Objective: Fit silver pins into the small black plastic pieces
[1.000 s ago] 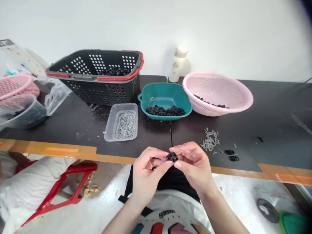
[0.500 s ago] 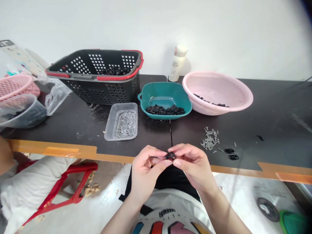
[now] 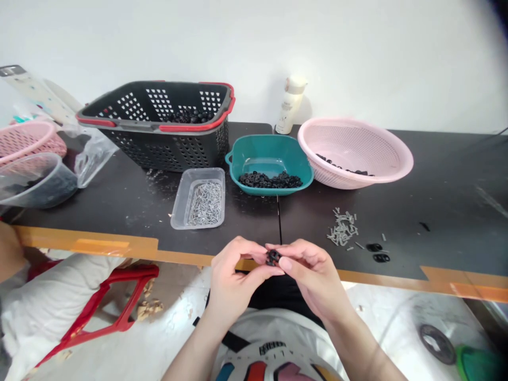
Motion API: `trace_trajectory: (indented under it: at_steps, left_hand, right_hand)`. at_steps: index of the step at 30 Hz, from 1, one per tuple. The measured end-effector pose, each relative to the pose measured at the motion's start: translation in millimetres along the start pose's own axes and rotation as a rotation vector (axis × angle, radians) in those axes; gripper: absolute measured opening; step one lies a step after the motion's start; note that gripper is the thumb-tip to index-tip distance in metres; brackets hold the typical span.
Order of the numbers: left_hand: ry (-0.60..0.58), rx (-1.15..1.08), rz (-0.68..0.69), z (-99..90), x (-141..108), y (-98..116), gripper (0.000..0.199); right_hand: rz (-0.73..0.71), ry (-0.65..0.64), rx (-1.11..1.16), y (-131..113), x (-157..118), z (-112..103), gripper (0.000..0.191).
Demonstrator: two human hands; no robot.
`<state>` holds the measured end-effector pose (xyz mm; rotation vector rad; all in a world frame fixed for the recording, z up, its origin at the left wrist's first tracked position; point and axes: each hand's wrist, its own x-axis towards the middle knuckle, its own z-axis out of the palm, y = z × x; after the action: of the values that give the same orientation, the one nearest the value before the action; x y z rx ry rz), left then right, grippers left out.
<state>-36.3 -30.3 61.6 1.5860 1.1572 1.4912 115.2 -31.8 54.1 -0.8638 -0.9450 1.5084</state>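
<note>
A teal rectangular plastic basin [image 3: 272, 151] sits between a black rectangular plastic basket [image 3: 166, 145] — left — and a pink round plastic colander [image 3: 349, 143]; a clear rectangular plastic tub [image 3: 182, 198] stands before the basket.

black piece [image 3: 273, 257] shifted slightly left, apparently turned, left hand [image 3: 236, 272] and right hand [image 3: 317, 272] moved along with it

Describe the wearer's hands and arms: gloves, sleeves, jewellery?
Left hand and right hand: ungloved, no rings or watch visible. Forearms: no sleeves, cables or markings visible. Shirt: whitish, black lettering, multicoloured print.
</note>
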Motion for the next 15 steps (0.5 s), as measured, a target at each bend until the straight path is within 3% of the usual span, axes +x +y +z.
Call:
trace_trajectory:
  at_steps: [9, 15]
  left_hand:
    - [0.004, -0.064, 0.04, -2.5, -5.1, -2.0, 0.016]
    - [0.044, -0.066, 0.047, 3.2, -5.7, 0.4, 0.017]
  right_hand:
    - [0.045, 0.09, 0.03, 0.3, -2.2, 3.0, 0.011]
    - [0.0, 0.062, 0.033, 0.9, -2.5, 3.4, 0.009]
